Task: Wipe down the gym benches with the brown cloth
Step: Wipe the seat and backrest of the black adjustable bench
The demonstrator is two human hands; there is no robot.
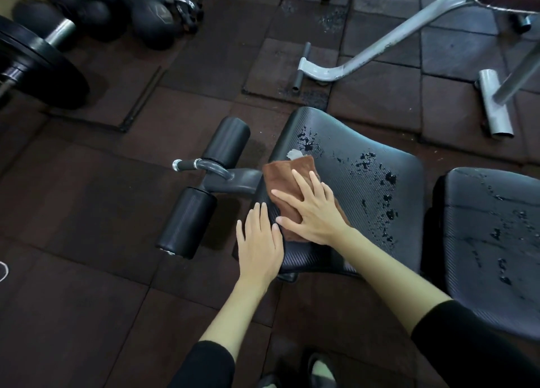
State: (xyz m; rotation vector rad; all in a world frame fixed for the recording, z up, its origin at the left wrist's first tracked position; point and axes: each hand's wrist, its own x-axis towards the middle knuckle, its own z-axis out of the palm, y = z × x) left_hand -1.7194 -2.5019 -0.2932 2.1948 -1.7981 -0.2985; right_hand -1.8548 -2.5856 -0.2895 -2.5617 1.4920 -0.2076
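Observation:
A folded brown cloth (287,173) lies on the left part of a black padded bench seat (365,212). My right hand (312,209) presses flat on the cloth with straight, spread fingers. My left hand (258,241) rests flat on the seat's left edge just beside the cloth, fingers straight. Dark wet droplets spot the seat's middle and right. A second black pad (493,241) of the bench, also spotted with drops, sits to the right. A small pale patch (293,154) shows on the seat just past the cloth.
Two black foam rollers (204,183) on a grey bar stick out left of the seat. A grey metal bench frame (380,42) stands behind. Weight plates (38,63) and dumbbells (131,13) lie at the far left on dark rubber floor tiles. My shoe (318,370) is below.

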